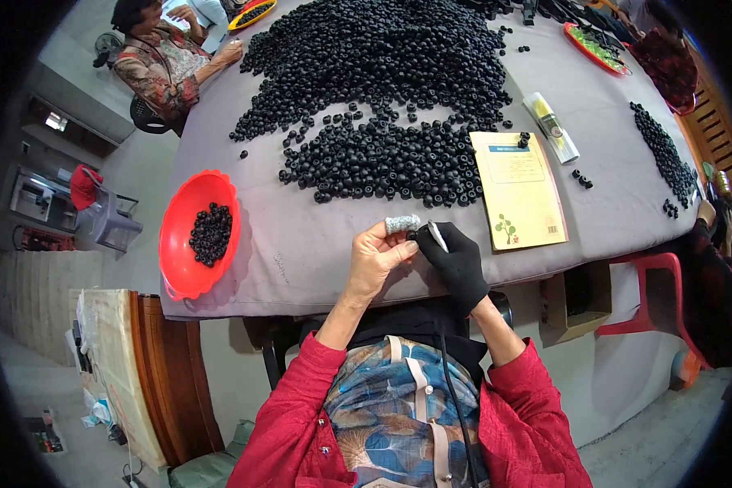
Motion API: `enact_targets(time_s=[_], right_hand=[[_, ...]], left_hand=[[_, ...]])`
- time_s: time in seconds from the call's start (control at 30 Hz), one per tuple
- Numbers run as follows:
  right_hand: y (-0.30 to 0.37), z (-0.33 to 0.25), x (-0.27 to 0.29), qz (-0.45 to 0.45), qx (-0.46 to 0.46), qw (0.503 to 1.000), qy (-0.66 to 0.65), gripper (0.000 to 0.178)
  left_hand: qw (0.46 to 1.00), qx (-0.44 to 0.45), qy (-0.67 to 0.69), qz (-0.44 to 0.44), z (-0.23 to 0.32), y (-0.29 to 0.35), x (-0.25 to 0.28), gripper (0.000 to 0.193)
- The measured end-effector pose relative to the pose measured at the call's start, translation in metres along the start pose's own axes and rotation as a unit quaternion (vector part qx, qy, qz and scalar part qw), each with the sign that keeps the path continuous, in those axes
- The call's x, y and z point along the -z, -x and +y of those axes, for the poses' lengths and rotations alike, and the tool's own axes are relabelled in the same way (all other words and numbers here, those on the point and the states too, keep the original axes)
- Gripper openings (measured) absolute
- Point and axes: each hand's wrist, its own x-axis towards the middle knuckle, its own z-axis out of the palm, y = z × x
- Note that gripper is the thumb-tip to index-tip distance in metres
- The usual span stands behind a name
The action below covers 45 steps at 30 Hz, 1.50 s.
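Just past the table's near edge, my two hands meet over the cloth. My left hand (376,259) is bare, with a greyish-white wrap (402,224) around one finger; its thumb and fingers pinch a small black round part (412,236), mostly hidden. In a black glove, my right hand (459,264) closes on a thin, pale, pointed tool (437,237) whose exact kind I cannot make out. The tool's visible end lies close to the part. Beyond my hands spreads a smaller heap of such black round parts (382,167), many showing a hole.
A large black pile (382,61) covers the far table. Left stands a red basket (171,244) with some parts. Right lie a yellow booklet (525,199) and a clear-and-white package (551,128). Co-workers sit at far left (171,69) and far right (665,69); another heap (663,150) lies right.
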Motion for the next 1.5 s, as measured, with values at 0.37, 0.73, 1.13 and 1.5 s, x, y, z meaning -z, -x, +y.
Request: enact_targets(time_s=[0.37,0.73,1.13,1.5], right_hand=[[0.0,-0.002,0.006,-0.023,-0.04,0.998,-0.047,0.019],[0.002,0.001,0.004,-0.037,-0.01,0.999,-0.025,0.023],[0.005,-0.005,0.003,-0.014,-0.029,0.998,-0.062,0.035],[0.011,-0.01,-0.001,-0.067,0.019,0.997,0.037,0.027]], left_hand=[[1.0,0.001,-0.027,0.001,0.007,0.003,-0.008,0.035],[0.99,0.081,0.109,0.033,-0.013,0.003,0.001,0.022],[0.993,0.058,0.104,0.022,-0.01,0.005,0.009,0.016],[0.986,0.049,0.154,0.033,-0.016,0.004,0.015,0.011]])
